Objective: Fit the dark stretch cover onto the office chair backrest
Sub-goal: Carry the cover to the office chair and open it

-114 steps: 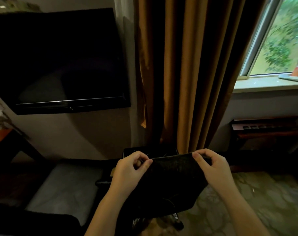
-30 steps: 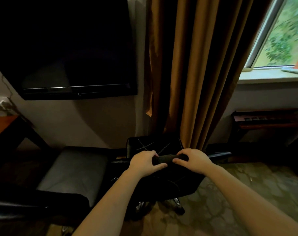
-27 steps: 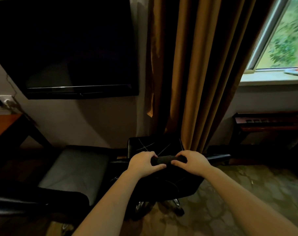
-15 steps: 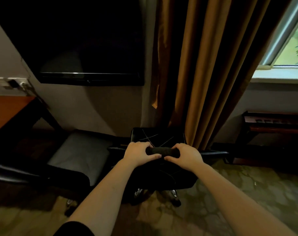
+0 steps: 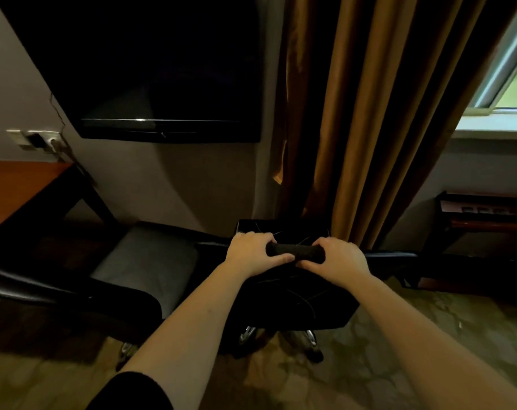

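The dark stretch cover (image 5: 295, 252) is bunched into a thick roll along the top edge of the black office chair backrest (image 5: 295, 303). My left hand (image 5: 251, 255) grips the roll's left end, fingers curled over it, thumb underneath. My right hand (image 5: 337, 259) grips the right end the same way. The two hands sit close together at the top middle of the backrest. Beyond them the chair's black seat (image 5: 283, 230) shows, and its chrome base with castors (image 5: 310, 338) stands on the floor below.
A second dark chair with a grey seat (image 5: 144, 258) stands close on the left. A wooden desk (image 5: 11, 187) is far left, a wall-mounted TV (image 5: 162, 84) above. Brown curtains (image 5: 369, 128) hang behind the chair; a low wooden rack (image 5: 484, 214) sits right under the window.
Earlier both hands held the cover spread open above the backrest; now it is bunched into a roll on the backrest's top edge. Over the last second the hands kept their grip while the view tilted down.
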Demonstrator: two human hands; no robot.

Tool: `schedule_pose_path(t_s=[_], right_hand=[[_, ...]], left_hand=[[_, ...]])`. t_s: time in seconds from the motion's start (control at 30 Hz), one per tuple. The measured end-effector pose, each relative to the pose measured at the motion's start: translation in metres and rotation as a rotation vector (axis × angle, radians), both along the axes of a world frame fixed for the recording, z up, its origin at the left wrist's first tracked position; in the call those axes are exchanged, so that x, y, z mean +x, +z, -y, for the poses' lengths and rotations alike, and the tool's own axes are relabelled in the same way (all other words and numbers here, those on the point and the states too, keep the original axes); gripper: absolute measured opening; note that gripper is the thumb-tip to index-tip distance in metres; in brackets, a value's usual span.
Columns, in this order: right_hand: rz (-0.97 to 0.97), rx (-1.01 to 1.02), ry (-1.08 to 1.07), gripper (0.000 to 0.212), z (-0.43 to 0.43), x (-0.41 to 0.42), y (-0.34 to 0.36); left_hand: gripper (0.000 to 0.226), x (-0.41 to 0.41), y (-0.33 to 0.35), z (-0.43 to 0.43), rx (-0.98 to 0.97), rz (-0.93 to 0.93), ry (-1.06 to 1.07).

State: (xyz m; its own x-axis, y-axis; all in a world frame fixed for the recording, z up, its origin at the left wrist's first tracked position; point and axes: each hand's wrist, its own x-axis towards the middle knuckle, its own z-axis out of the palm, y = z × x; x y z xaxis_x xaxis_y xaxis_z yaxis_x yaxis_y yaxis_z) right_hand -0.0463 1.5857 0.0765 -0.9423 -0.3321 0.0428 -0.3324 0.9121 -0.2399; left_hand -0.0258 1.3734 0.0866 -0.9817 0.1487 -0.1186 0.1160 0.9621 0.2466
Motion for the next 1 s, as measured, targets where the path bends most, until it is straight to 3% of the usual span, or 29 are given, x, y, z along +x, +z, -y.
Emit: schedule_pose_path(t_s=[0.13,0.37,0.8,1.0], right_hand=[[-0.065,0.055,-0.03,0.057,0.003,0.007,-0.003],[-0.097,-0.027,-0.098,0.053,-0.003,0.039,-0.012],[-0.299,-0.068,-0.109,0.062,-0.04,0.18,-0.033],[-0.274,-0.043,-0.078,0.062,-0.033,0.218,-0.027]], left_hand=[[0.057,0.005,-0.008,0.001,0.004,-0.073,-0.013],[0.053,0.032,-0.024,-0.009,-0.022,-0.218,0.016],[0.059,0.166,-0.042,-0.042,-0.036,-0.494,-0.026],[0.06,0.204,-0.039,-0.034,-0.027,-0.446,-0.011]])
